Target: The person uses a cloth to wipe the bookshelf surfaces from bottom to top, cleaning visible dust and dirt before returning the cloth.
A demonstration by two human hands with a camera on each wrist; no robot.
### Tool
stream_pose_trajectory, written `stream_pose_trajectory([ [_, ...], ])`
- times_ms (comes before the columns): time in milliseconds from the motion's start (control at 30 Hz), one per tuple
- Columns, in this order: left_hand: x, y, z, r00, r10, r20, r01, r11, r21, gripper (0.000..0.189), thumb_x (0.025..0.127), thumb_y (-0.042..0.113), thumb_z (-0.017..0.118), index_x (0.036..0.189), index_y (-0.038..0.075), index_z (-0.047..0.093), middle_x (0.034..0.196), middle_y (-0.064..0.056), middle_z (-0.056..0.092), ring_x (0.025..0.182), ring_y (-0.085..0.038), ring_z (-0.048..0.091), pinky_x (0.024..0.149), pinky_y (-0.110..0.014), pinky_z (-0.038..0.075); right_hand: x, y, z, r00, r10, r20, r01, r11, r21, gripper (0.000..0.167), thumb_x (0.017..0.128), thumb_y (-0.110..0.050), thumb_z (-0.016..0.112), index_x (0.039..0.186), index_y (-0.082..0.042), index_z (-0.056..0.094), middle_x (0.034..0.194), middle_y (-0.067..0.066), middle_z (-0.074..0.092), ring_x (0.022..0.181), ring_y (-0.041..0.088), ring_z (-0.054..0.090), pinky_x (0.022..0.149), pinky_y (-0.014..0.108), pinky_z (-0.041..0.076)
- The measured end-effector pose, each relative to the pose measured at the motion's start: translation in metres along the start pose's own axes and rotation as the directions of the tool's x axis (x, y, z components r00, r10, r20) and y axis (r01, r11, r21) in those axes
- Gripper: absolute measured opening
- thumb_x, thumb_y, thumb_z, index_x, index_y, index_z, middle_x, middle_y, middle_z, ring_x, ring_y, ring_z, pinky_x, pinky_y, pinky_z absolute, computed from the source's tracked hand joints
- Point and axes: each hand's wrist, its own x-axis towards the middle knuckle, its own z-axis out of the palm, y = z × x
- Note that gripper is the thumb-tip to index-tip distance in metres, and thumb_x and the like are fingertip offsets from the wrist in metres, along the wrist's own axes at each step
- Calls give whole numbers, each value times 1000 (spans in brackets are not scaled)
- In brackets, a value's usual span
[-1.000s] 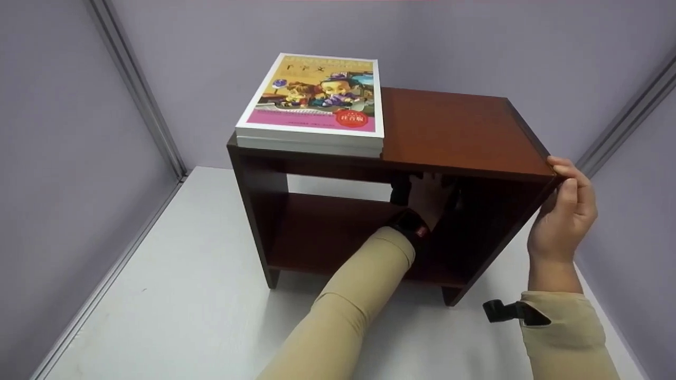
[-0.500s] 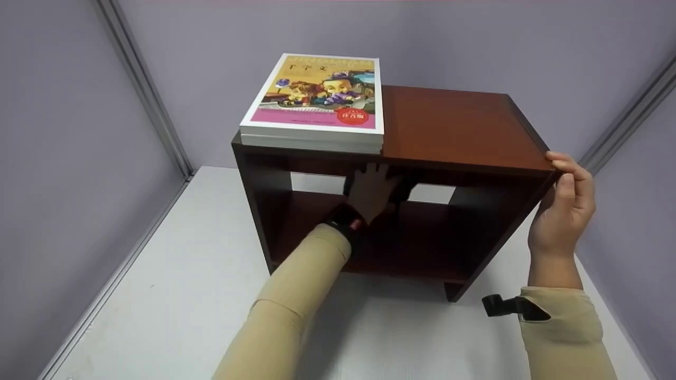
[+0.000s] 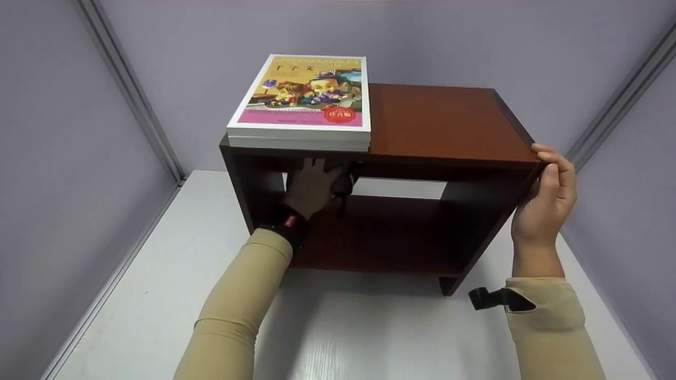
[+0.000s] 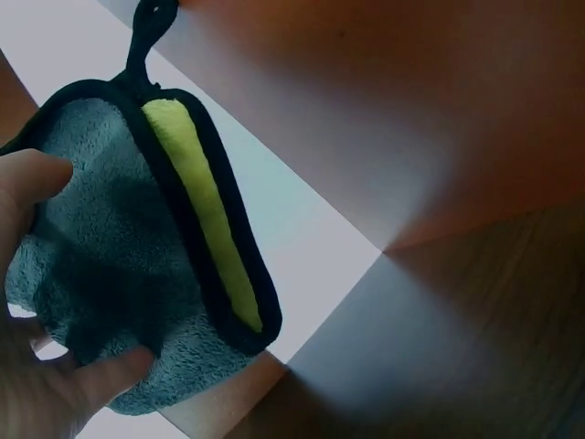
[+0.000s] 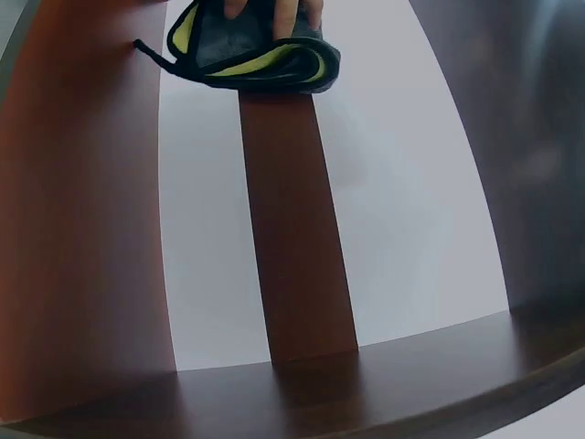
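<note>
Inside a dark reddish-brown wooden shelf unit [image 3: 433, 121], my left hand [image 3: 311, 184] reaches to the upper left of the compartment. Its fingers lie spread and fairly straight over a folded cleaning cloth [image 4: 119, 219], pressing on it. The cloth is grey-green plush with black edging, a yellow strip and a black hanging loop [image 4: 151, 23]. From the right wrist view, fingertips [image 5: 285, 18] press the same cloth against a brown back rail [image 5: 292, 219]. Outside, my right hand [image 3: 546, 206] grips the unit's front right top corner, fingers over the edge and thumb at the side.
Several books [image 3: 303, 100] are stacked on the left part of the unit's top, a colourful cover uppermost. The lower shelf board [image 3: 380, 237] spans the compartment below my left hand. The unit stands on a white surface [image 3: 369, 338] between grey panels [image 3: 63, 132].
My left hand has slid leftward with the cloth, from the compartment's right side to its left. My right hand keeps its grip on the corner. The head view has shifted slightly.
</note>
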Motion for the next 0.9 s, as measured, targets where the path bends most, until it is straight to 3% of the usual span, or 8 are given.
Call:
stream_pose_trajectory([
  [133, -3, -2, 0, 999, -19, -27, 19, 1000, -13, 56, 77, 30, 73, 129, 20, 56, 132, -26, 40, 118, -45, 37, 69, -45, 52, -1, 2, 2, 1000, 5, 8, -5, 1000, 0, 21, 95, 2, 39, 95, 12, 57, 109, 22, 57, 112, 34, 44, 89, 34, 39],
  [233, -2, 1, 1, 999, -41, -11, 41, 999, 1, 58, 75, 33, 73, 130, 21, 56, 128, -25, 43, 115, -44, 40, 67, -45, 52, -1, 2, 1, 1000, 5, 15, -5, 1000, -2, 21, 95, 2, 39, 95, 12, 57, 108, 22, 58, 116, 35, 42, 92, 34, 38],
  [367, 2, 6, 2, 998, -50, 42, 49, 998, 34, 60, 77, 40, 68, 133, 23, 53, 127, -23, 43, 114, -42, 40, 73, -45, 50, -1, 0, -2, 1000, 7, 18, -7, 1000, -1, 20, 95, 1, 41, 96, 13, 57, 109, 22, 58, 114, 35, 43, 88, 34, 40],
  [467, 4, 9, 1, 998, -38, 41, 35, 998, 61, 58, 78, 42, 65, 132, 23, 54, 125, -22, 45, 112, -41, 41, 78, -47, 48, 0, 0, -4, 1000, 5, 21, -5, 1000, 6, 20, 95, 1, 41, 96, 13, 57, 110, 23, 57, 112, 34, 44, 86, 34, 40],
  [600, 8, 12, 0, 999, -38, 19, 36, 996, 79, 55, 79, 46, 64, 128, 22, 58, 123, -21, 49, 110, -41, 45, 82, -52, 45, -1, 1, -4, 1000, -7, 14, 7, 1000, 8, 21, 95, 1, 39, 96, 13, 57, 109, 23, 57, 114, 35, 42, 89, 34, 39],
  [800, 18, 24, 0, 994, -73, 81, 62, 989, 132, 53, 80, 53, 59, 120, 19, 64, 119, -18, 53, 107, -41, 48, 85, -54, 41, -1, 4, -1, 999, -46, -5, 46, 999, -20, 22, 94, 3, 37, 94, 12, 57, 107, 22, 58, 114, 35, 42, 91, 34, 37],
  [900, 23, 31, 0, 993, -84, 81, 72, 986, 148, 50, 79, 54, 59, 113, 18, 67, 116, -16, 56, 106, -38, 49, 86, -53, 41, 0, 5, 1, 998, -58, -3, 58, 998, -21, 21, 94, 4, 37, 94, 12, 57, 106, 21, 58, 114, 35, 42, 92, 34, 37],
])
